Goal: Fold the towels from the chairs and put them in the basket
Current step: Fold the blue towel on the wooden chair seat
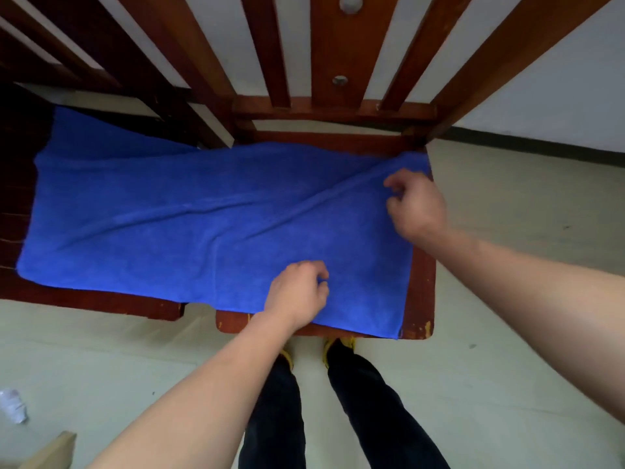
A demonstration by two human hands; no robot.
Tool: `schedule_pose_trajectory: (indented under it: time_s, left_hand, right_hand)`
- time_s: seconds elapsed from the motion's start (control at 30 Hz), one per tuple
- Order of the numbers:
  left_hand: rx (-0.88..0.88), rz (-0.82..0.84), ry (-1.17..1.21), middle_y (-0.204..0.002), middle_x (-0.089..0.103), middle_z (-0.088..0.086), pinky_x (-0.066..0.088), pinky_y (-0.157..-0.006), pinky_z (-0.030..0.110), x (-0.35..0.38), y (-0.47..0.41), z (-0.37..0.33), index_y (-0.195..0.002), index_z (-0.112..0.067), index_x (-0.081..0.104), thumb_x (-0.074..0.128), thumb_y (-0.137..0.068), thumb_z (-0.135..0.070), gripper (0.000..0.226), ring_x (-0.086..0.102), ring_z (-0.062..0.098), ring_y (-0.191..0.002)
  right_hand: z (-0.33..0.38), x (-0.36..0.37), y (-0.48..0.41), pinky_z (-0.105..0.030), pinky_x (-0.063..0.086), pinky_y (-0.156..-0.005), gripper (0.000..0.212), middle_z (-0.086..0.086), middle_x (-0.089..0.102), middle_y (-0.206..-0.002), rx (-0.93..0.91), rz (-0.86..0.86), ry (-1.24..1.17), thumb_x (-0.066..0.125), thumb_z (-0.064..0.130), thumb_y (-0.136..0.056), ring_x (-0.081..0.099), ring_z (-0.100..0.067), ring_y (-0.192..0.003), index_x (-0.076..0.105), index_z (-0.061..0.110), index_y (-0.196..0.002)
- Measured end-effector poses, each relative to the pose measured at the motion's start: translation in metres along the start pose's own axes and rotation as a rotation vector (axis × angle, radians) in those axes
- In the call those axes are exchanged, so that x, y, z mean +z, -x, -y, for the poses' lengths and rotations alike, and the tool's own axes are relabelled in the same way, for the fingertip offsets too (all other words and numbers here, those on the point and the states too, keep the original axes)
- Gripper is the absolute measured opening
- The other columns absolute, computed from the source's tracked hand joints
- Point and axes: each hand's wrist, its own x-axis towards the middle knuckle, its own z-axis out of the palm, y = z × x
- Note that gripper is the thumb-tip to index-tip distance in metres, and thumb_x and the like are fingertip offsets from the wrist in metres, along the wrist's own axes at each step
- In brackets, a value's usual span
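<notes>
A blue towel (176,225) lies spread flat across the seats of two dark red wooden chairs standing side by side. My right hand (417,206) pinches the towel's far right corner, near the back of the right chair (421,299). My left hand (297,292) pinches the cloth close to the towel's near edge, right of the middle. A long crease runs from the right corner toward the left. No basket shows in this view.
The left chair (101,302) bears the towel's left half. Slatted chair backs (334,55) rise against a white wall. My legs and yellow shoes stand on the pale floor below the seat. A crumpled white scrap (13,406) and a cardboard corner (50,451) lie at lower left.
</notes>
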Motion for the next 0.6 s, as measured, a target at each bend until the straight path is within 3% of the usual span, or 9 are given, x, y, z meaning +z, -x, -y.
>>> schedule_pose_trajectory:
  time_s: [0.2,0.33,0.47,0.6]
  left_hand:
    - [-0.249,-0.154,0.061,-0.087,0.069,0.004,0.050,-0.077,0.036,-0.081,0.032,0.084,-0.096,-0.020,0.066,0.057,-0.084,-0.022,0.015,0.062,0.030,-0.095]
    - [-0.420,-0.288,0.134,-0.077,0.062,0.001,0.047,-0.074,0.032,-0.132,0.052,0.158,-0.091,-0.017,0.066,0.059,-0.083,-0.016,0.011,0.062,0.031,-0.090]
    - [-0.522,-0.367,0.096,-0.102,0.064,0.011,0.047,-0.081,0.038,-0.174,0.063,0.243,-0.102,-0.015,0.066,0.057,-0.086,-0.017,0.019,0.059,0.034,-0.101]
    - [-0.477,-0.382,-0.035,-0.118,0.052,0.013,0.046,-0.085,0.043,-0.209,0.066,0.324,-0.118,-0.015,0.062,0.054,-0.088,-0.017,0.031,0.053,0.034,-0.111]
  right_hand:
    - [0.077,0.033,0.043,-0.036,0.048,-0.085,0.033,-0.006,0.065,-0.112,-0.077,0.189,0.042,0.058,0.012,-0.084,0.060,-0.028,-0.104,0.064,0.019,-0.115]
    - [0.155,0.061,0.050,-0.035,0.049,-0.085,0.031,-0.002,0.064,-0.116,-0.230,0.267,0.132,0.055,0.017,-0.087,0.059,-0.025,-0.108,0.062,0.021,-0.118]
    - [0.243,0.103,0.047,-0.040,0.048,-0.090,0.040,-0.004,0.057,-0.127,-0.392,0.285,0.257,0.050,0.020,-0.092,0.054,-0.028,-0.116,0.054,0.020,-0.132]
    - [0.333,0.164,0.034,-0.042,0.044,-0.094,0.049,-0.005,0.044,-0.141,-0.530,0.312,0.392,0.047,0.019,-0.094,0.041,-0.027,-0.129,0.040,0.017,-0.142]
